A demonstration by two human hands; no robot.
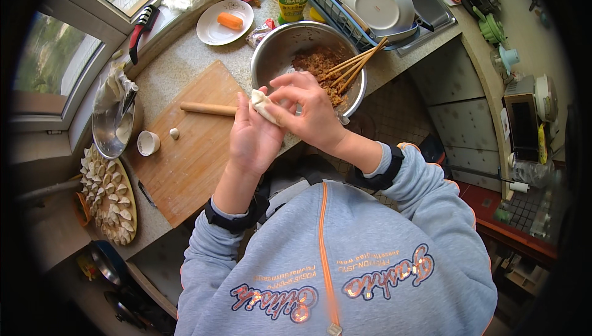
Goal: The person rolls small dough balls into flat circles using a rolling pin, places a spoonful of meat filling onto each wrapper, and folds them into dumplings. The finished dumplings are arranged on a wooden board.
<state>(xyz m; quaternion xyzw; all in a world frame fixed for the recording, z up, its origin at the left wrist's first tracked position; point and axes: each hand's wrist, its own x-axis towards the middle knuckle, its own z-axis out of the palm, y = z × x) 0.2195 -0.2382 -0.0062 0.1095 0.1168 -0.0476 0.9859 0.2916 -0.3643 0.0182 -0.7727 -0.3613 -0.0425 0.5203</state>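
Note:
A white dough dumpling (260,103) rests against the fingers of my left hand (255,144), which is turned palm up. My right hand (312,111) pinches the folded edge of the dough between thumb and fingers. Both hands are over the right edge of a wooden board (194,169). Under them a wooden rolling pin (208,108) lies on the board, its right end hidden by my left hand. Just beyond my right hand stands a steel bowl (270,49) of minced filling (319,61), with several wooden chopsticks (358,65) leaning in it.
On the board are a small dough ball (174,133) and a white cup (148,143). Left of it stand a metal bowl (104,128) and a round tray of dumplings (133,197). A plate (210,33) with a carrot (230,21), a bottle (293,1) and a dish rack (330,7) are behind.

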